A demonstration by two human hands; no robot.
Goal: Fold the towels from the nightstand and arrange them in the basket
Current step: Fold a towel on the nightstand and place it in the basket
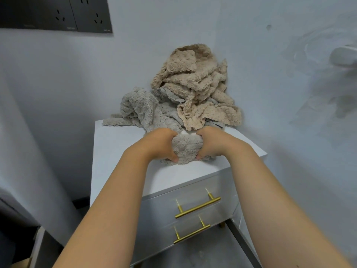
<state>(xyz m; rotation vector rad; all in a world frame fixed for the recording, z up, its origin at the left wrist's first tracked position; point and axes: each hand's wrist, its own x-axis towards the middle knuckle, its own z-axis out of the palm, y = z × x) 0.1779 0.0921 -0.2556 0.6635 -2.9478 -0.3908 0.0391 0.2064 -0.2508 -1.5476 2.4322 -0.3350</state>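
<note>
Pale wall (58, 74) carries a dark socket panel (56, 14); floor (208, 246) seems grey.

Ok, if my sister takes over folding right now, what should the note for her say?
Hands: left hand and right hand both grip one bunched grey towel at the front of the white nightstand.
Things: behind it, a crumpled beige towel sits on a grey pile against the wall. The basket is not in view.
Done: no folded towel shows.
Left: fold the held towel, then the others, and arrange all in the basket.
</note>
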